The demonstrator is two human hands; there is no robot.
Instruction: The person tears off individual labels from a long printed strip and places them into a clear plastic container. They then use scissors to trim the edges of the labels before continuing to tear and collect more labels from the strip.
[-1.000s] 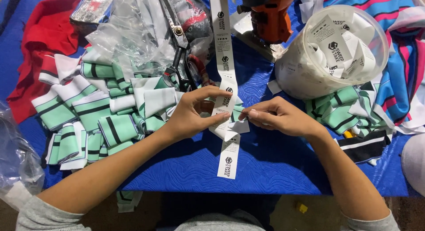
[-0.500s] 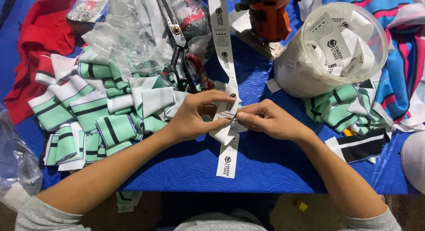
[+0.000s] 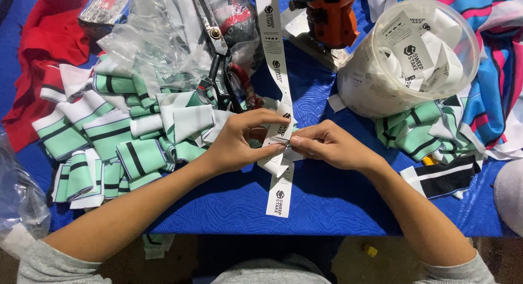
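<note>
— Label tape [image 3: 275, 55], white with dark printing: where does it run?

— Down the middle of the blue table [image 3: 327, 202] from the top edge, and its loose end lies flat below the hands.

— Who holds it?

— Both. The left hand [image 3: 237, 142] pinches it between thumb and fingers; the right hand [image 3: 327, 145] pinches it just beside, fingertips nearly touching.

— What lies around?

— Green striped cloth pieces [image 3: 109, 148] are heaped to the left, with black scissors [image 3: 218, 60] behind them. A clear tub [image 3: 406, 58] of cut labels sits to the right.
</note>
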